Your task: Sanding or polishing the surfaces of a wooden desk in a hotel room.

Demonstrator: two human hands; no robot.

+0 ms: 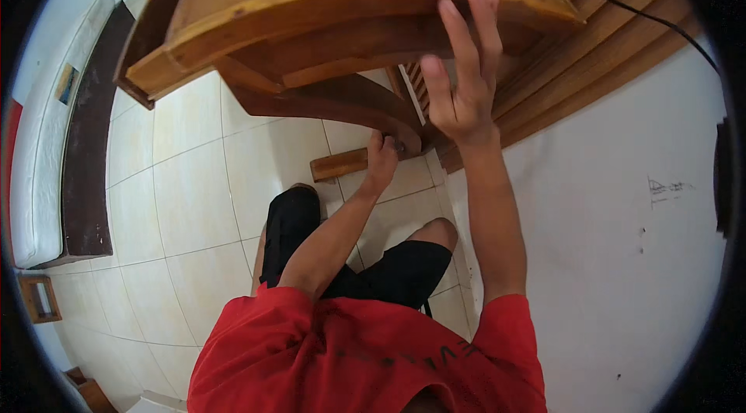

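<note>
A varnished wooden desk rises in front of me, with a pale front rim and a dark curved lower support. My right hand is raised at the rim with its fingers apart. Its fingertips overlap the rim, though firm contact is hard to judge. Low down, my left hand is closed in a fist beside the support's lower end. A small dark, shiny object shows at its fingers; its kind is unclear. Just left of that hand, a wooden foot bar lies on the floor, partly covered by it.
Stepped wooden moulding and a white wall stand close on my right. A black cable crosses the moulding. Cream floor tiles extend left toward a white mattress by a dark brown board.
</note>
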